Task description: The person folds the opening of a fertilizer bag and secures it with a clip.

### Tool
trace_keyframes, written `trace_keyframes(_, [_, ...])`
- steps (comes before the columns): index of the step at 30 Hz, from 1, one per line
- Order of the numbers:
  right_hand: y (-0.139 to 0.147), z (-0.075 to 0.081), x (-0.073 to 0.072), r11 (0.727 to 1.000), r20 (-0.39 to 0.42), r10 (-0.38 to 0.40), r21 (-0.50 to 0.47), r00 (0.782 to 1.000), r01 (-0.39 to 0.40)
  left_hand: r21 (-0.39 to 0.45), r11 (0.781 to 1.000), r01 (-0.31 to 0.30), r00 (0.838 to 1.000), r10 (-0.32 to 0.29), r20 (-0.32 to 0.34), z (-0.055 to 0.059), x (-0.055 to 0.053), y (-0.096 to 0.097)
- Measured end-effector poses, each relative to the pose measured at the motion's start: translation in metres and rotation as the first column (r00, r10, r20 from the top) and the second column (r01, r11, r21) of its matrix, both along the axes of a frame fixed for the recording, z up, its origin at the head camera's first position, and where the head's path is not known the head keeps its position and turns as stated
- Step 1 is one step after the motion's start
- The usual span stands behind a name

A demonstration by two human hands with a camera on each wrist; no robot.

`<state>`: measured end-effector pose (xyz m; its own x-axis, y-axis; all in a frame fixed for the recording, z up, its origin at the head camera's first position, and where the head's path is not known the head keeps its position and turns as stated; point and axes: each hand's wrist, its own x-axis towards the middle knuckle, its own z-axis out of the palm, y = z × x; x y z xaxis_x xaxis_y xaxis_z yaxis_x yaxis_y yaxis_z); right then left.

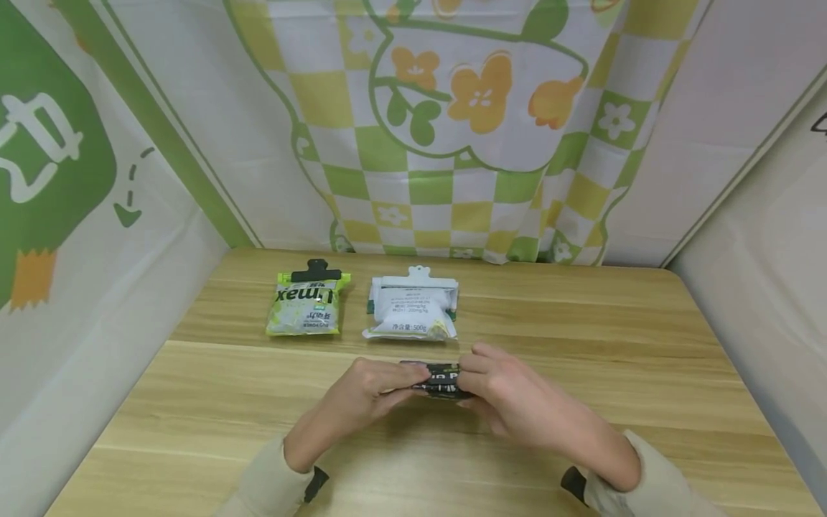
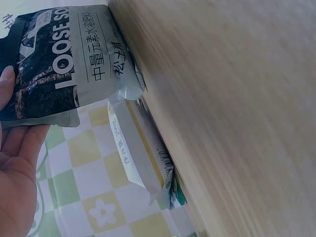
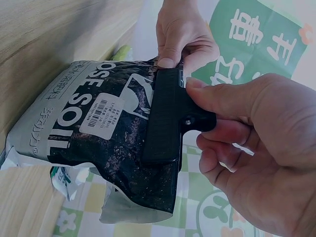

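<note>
A black-and-grey fertilizer bag [image 3: 98,118] lettered "LOOSE SOIL" stands on the table between both hands. A wide black clip [image 3: 163,118] sits across its top edge. My right hand [image 1: 510,391] pinches the clip's handle between thumb and fingers, as the right wrist view shows. At the other end of the clip, my left hand [image 1: 377,388] pinches the bag's top edge, thumb on one side and fingers on the other. From the head camera the bag [image 1: 442,380] is seen from above, partly hidden by the hands.
Behind the hands lie a white bag [image 1: 413,316] with a white clip [image 1: 420,276] and, left of it, a green-yellow bag [image 1: 304,309] with a black clip [image 1: 316,271]. The wooden table [image 1: 226,402] meets a checkered cloth [image 1: 439,187] at its far edge.
</note>
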<state>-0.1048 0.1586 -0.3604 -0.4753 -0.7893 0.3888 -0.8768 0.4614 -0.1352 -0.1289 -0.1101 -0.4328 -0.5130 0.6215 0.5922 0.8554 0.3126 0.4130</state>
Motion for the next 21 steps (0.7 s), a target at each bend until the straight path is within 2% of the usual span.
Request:
trace_keyframes(7, [-0.0001,0.0003,-0.0008,1.000,0.029,-0.007,0.010,1.000,0.007,-0.008,1.000,-0.005,1.000,0.005,0.021,-0.0001,0.0011,-0.0004])
trace_keyframes(21, [-0.0008,-0.0036,-0.0021,0.998,0.048,-0.064,0.013,0.997,0.063,-0.030,1.000,-0.002,1.000,0.001,-0.023,0.0010,0.0002,-0.0004])
